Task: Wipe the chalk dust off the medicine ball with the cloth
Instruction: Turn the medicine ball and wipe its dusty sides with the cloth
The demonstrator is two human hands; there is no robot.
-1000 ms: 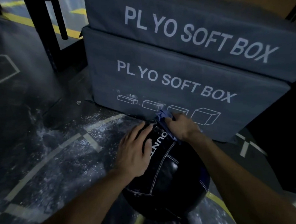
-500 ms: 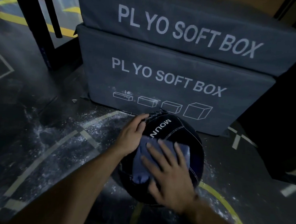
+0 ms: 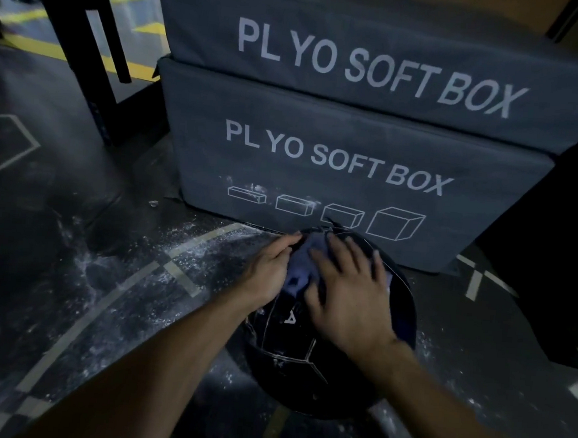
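Observation:
A black medicine ball (image 3: 291, 366) with white seams sits on the dark gym floor in front of the soft boxes. A blue cloth (image 3: 303, 264) lies over the ball's top. My right hand (image 3: 347, 294) presses flat on the cloth with fingers spread. My left hand (image 3: 268, 268) rests against the ball's upper left side, its fingers touching the cloth's edge. Much of the ball's top is hidden under both hands.
Two stacked grey plyo soft boxes (image 3: 336, 160) stand right behind the ball. White chalk dust (image 3: 175, 262) is scattered on the floor to the left and around the ball. A black rack post (image 3: 83, 54) rises at the back left.
My right hand has slid with the cloth from the ball's near side up toward its top. The ball has turned, so the lettering no longer shows on top.

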